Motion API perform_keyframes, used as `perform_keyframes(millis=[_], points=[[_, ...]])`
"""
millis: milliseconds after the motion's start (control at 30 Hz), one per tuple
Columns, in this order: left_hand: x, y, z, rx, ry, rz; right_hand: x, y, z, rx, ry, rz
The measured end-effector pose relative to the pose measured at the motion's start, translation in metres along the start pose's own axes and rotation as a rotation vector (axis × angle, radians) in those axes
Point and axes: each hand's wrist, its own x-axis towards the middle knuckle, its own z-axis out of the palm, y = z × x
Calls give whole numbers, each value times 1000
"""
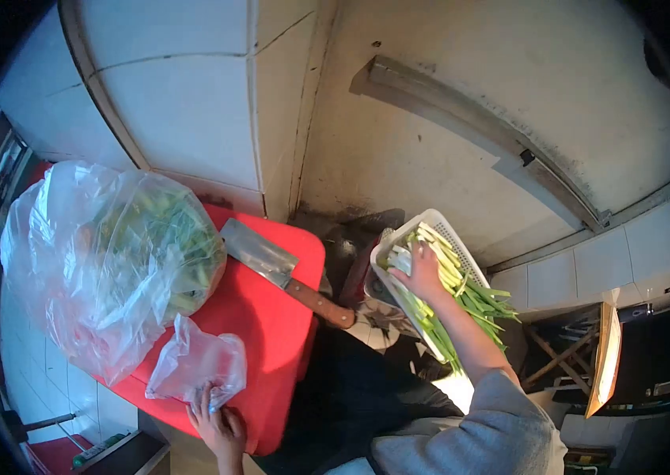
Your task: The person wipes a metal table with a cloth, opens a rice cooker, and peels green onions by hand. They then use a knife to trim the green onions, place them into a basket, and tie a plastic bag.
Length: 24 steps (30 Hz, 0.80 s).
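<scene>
My left hand (218, 423) is at the near edge of the red stool top, its bent fingers on the lower edge of a small clear plastic bag (200, 360). My right hand (420, 273) reaches into a white plastic basket (465, 252), fingers curled over the pale ends of the green onions (453, 277). Their green leaves hang over the basket's near end. A cleaver (271, 265) with a wooden handle lies on the red stool top (260, 324), its handle sticking out past the right edge.
A large clear plastic bag (113, 261) with leafy greens inside covers the stool's left part. Tiled wall (176, 103) rises behind it. Dark bags (351, 245) stand between stool and basket. A wooden folding frame (568, 356) is at the right.
</scene>
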Motion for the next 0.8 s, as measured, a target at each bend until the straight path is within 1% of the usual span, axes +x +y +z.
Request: perform_keyframes(millis=[67, 100, 133, 200, 233, 333, 367, 467, 500, 567, 600, 667, 700, 800], points=[[-5, -6, 4, 41, 13, 30, 1, 43, 0, -137, -230, 118], [-3, -2, 1, 21, 11, 22, 0, 53, -4, -159, -403, 145], [-1, 5, -1, 0, 19, 18, -3, 57, -4, -58, -560, 223], [1, 18, -10, -34, 31, 12, -15, 59, 3, -153, -579, 153], [0, 19, -8, -13, 23, 2, -20, 62, 9, -174, -459, 123], [-4, 18, -4, 66, 27, 15, -14, 66, 16, -163, -443, 155], [-4, 20, -3, 49, 36, 3, -11, 69, 21, -144, -421, 163], [-5, 26, -4, 56, 48, 2, -5, 69, 8, -56, -491, 215], [-6, 25, -1, 62, 76, 17, -6, 72, 9, -60, -482, 232], [-11, 28, 4, 95, 58, -36, -11, 76, 14, -66, -464, 267], [-9, 35, 2, 113, 50, -61, -13, 78, 13, -62, -471, 251], [-6, 52, -2, 91, 107, -64, -16, 80, 9, -56, -486, 218], [-5, 58, -5, 80, 133, -66, -17, 84, 8, -1, -451, 198], [-4, 66, -13, -145, 255, -198, -16, 107, 5, 153, -370, 142]])
